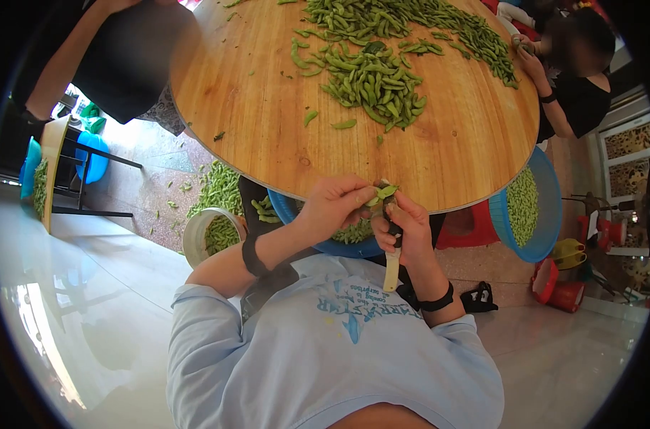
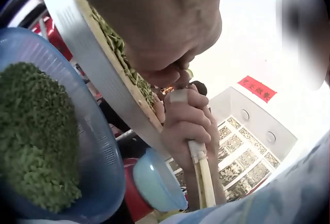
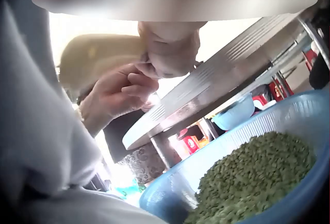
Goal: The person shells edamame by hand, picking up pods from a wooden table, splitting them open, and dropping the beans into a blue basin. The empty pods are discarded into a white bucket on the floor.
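While both hands are close together by the near edge of the surface (image 1: 303, 154), I have a green pod (image 1: 388, 191) up at their fingertips, with the blue basin (image 1: 358, 250) below. My left hand (image 1: 333, 207) pinches the pod between thumb and fingers; my right hand (image 1: 413, 227) is wrapped around the pale handle (image 1: 391, 272) of a tool, its thumb drawn up near the pod. The left wrist view confirms that grip on the handle, but the fingers hide most of the pod there, so I cannot tell how firmly it is pressed, nor what the dark piece (image 1: 394, 227) by the right fingers is.

I judge the pod to be next to weightless, with a pliant skin over firmer beans. It is probably not very slippery unless damp, though its narrow shape could roll between the fingers. I would take it by the flat sides close to one tip, pinching lightly, since a hard squeeze on the bulges could crush the beans. The handle looks light and stiff, best held well down its length. More pods (image 1: 375, 86) lie heaped on the surface.
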{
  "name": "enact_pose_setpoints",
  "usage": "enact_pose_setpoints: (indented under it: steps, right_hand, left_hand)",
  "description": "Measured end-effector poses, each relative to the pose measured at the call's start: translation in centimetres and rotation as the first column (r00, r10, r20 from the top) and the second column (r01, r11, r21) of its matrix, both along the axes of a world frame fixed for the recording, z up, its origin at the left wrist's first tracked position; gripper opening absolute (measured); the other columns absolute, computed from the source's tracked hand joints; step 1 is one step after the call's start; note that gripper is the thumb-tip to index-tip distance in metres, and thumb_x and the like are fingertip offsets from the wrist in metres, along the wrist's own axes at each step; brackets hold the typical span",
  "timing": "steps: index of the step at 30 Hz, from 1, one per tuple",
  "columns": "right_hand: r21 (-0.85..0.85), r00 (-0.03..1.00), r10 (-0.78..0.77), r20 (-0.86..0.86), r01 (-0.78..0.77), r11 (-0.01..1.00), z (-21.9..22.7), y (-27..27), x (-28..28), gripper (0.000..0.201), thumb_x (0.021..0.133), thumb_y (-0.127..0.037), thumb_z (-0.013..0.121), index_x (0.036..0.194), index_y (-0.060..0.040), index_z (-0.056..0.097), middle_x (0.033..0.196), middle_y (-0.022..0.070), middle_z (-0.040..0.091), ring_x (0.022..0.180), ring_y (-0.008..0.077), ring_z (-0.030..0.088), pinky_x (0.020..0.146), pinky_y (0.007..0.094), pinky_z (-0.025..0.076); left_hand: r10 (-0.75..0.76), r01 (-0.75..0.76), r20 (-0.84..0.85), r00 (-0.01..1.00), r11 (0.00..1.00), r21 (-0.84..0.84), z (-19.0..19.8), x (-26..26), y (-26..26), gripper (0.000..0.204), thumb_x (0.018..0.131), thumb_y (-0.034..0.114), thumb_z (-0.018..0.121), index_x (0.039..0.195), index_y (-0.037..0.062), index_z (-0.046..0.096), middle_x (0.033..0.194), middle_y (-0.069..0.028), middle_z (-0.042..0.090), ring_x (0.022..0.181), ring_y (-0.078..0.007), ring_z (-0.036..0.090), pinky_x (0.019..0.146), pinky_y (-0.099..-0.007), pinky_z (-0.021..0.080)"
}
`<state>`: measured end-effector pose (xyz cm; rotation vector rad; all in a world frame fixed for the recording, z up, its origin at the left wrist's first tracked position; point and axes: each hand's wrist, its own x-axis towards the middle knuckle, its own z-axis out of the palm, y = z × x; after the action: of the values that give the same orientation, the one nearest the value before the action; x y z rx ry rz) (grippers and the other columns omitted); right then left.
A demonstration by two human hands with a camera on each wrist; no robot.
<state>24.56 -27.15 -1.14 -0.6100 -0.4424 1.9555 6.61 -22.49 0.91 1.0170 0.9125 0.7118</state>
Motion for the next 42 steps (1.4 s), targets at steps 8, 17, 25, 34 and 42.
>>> enact_pose_setpoints:
  steps: [8, 17, 25, 34, 42]
  right_hand:
    - [0.630, 0.367, -0.592, 0.717, 0.020, 0.776, 0.1, 0.2, -0.6, 0.042, 0.080, 0.004, 0.061, 0.121, 0.0038, 0.051, 0.094, 0.0066, 0.060, 0.077, 0.0164, 0.059, 0.072, 0.0235, 0.048]
    - [0.688, 0.284, -0.626, 0.726, -0.270, 0.674, 0.1, 0.1, 0.2, 0.023, 0.073, 0.008, 0.058, 0.094, 0.0024, 0.053, 0.077, 0.0132, 0.048, 0.063, 0.0260, 0.053, 0.055, 0.0316, 0.043]
    - [0.800, 0.280, -0.760, 0.586, -0.349, 0.488, 0.0, -1.3, -1.3, 0.029, 0.067, 0.010, 0.062, 0.093, 0.0019, 0.052, 0.083, 0.0150, 0.050, 0.063, 0.0288, 0.054, 0.053, 0.0330, 0.044]
    - [0.776, 0.232, -0.757, 0.611, -0.367, 0.514, -1.6, -2.1, -0.3, 0.029, 0.067, 0.011, 0.062, 0.093, 0.0022, 0.052, 0.085, 0.0155, 0.052, 0.063, 0.0259, 0.054, 0.053, 0.0307, 0.044]
    - [0.802, 0.271, -0.759, 0.592, -0.284, 0.525, -2.0, -2.2, -0.4, 0.029, 0.067, 0.012, 0.062, 0.092, 0.0020, 0.052, 0.079, 0.0150, 0.051, 0.061, 0.0259, 0.053, 0.052, 0.0306, 0.044]
  left_hand:
    - [0.156, 0.098, -0.273, 0.949, 0.677, 0.730, -0.6, 0.7, -1.5, 0.011, 0.085, 0.006, 0.060, 0.095, 0.0008, 0.061, 0.068, -0.0139, 0.058, 0.056, -0.0253, 0.057, 0.052, -0.0308, 0.044]
    - [-0.078, 0.279, -0.364, 0.928, 0.792, 0.543, -0.4, -0.5, -3.6, 0.014, 0.085, 0.005, 0.060, 0.096, -0.0023, 0.058, 0.070, -0.0108, 0.061, 0.060, -0.0162, 0.062, 0.050, -0.0276, 0.046]
    - [-0.142, 0.148, -0.072, 0.987, 0.985, 0.093, -3.0, -0.4, -4.2, 0.022, 0.084, 0.000, 0.053, 0.106, -0.0010, 0.053, 0.079, -0.0028, 0.061, 0.066, -0.0074, 0.057, 0.053, -0.0211, 0.048]
    - [-0.007, 0.297, -0.386, 0.923, 0.651, 0.698, -5.6, -0.2, -3.9, 0.033, 0.073, -0.009, 0.053, 0.104, 0.0003, 0.051, 0.080, -0.0177, 0.058, 0.067, -0.0277, 0.060, 0.058, -0.0369, 0.046]
    - [-0.069, 0.251, -0.319, 0.945, 0.778, 0.576, -1.9, -1.3, -3.8, 0.028, 0.074, 0.003, 0.063, 0.100, 0.0018, 0.052, 0.083, -0.0172, 0.059, 0.075, -0.0364, 0.059, 0.062, -0.0402, 0.047]
